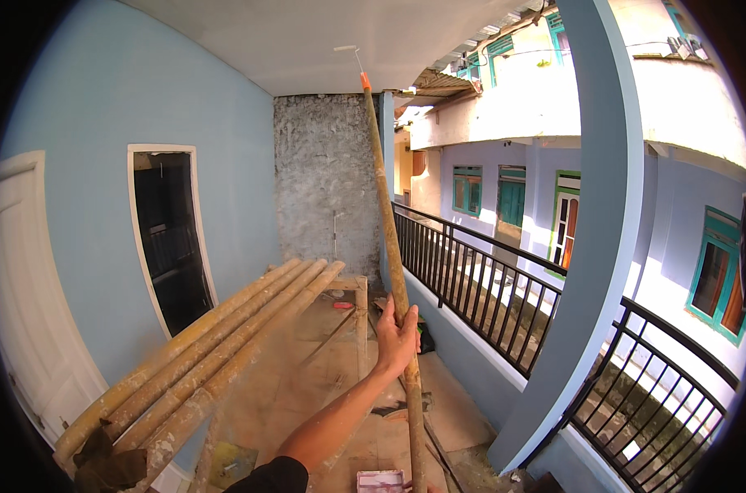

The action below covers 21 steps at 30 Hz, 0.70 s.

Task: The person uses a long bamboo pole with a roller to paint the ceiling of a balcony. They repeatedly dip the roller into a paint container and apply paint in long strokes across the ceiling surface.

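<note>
My left hand [398, 338] is closed around a long bamboo pole [387, 215] that rises from the lower edge towards the ceiling. An orange-handled paint roller [364, 80] is fixed to its top end. The slim white roller sleeve [345, 48] is up at the white ceiling [250, 29]; whether it touches, I cannot tell. At the lower edge only a sliver of my right hand [432, 488] shows, closed about the pole's lower part. Beside it, a small pinkish-white tray [380, 481] is partly cut off by the frame.
A scaffold of thick bamboo poles [225, 337] runs along the left, with a dark cloth [106, 464] on its near end. A blue pillar [607, 164] and a black railing [479, 271] border the right. A blue wall [94, 107] has a window [172, 238] and white door [48, 287].
</note>
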Available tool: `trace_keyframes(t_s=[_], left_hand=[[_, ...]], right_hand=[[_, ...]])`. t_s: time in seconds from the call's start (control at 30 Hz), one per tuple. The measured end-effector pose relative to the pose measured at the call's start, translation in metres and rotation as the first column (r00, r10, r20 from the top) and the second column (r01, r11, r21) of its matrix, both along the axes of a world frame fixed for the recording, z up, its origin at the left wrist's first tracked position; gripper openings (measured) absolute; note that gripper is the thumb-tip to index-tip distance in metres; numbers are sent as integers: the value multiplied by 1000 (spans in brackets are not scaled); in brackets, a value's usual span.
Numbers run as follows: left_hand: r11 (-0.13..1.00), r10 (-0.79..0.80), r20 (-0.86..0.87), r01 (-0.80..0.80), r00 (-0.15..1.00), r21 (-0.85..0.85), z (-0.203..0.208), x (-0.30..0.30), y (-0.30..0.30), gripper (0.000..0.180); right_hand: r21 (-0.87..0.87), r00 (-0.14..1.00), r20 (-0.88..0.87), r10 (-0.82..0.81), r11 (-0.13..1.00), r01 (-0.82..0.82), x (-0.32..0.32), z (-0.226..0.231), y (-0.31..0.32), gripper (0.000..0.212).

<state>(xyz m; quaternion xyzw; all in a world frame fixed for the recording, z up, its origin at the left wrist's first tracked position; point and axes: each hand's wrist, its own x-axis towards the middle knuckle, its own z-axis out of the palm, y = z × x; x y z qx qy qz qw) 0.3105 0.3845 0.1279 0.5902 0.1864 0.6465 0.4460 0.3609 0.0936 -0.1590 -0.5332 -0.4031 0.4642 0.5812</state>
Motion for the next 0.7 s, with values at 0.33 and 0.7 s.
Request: trace_keyframes(t_s=[0.33, 0.7], left_hand=[[740, -606, -135, 494, 784, -457, -195, -60, -37, 74], [595, -369, -401, -118, 838, -795, -380, -51, -206, 69]], right_hand=[[146, 994, 104, -14, 989, -1, 46, 68, 181, 31], [152, 986, -83, 144, 980, -130, 7, 38, 206, 24]])
